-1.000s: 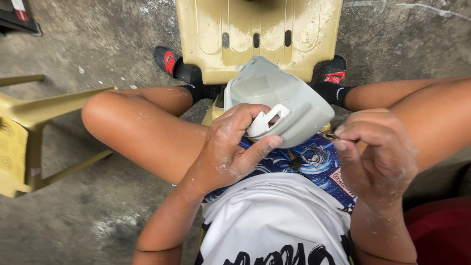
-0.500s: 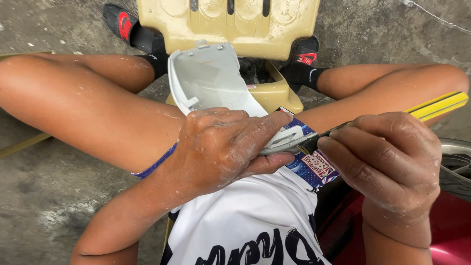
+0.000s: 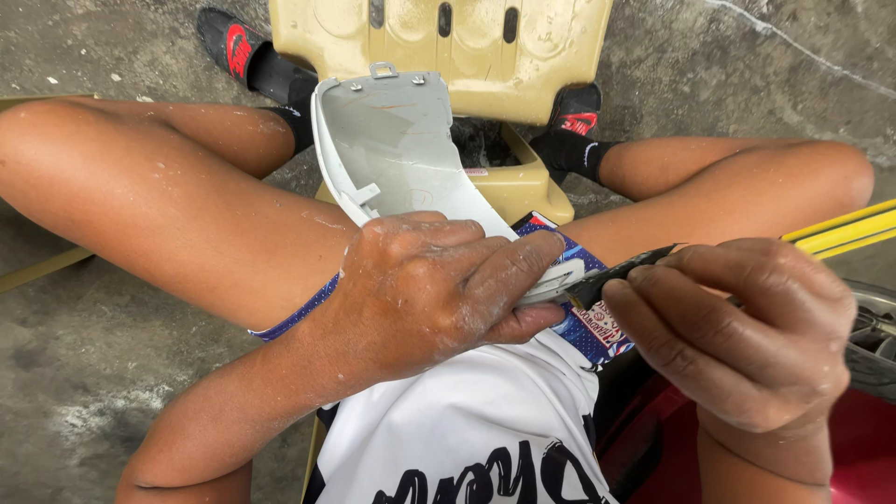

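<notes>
Grey panel [image 3: 401,149] tilted further up; left hand [image 3: 429,289] grips it, right hand [image 3: 737,327] pinches dark tool [image 3: 621,273] (concrete floor [image 3: 112,392])

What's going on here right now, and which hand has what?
A seated person works on a curved grey plastic cover held over their lap. The left hand clamps its near end, fingers wrapped over the edge. The right hand pinches a thin dark tool, its tip at that same edge by the left fingertips. A tan plastic chair stands on the concrete floor in front.
</notes>
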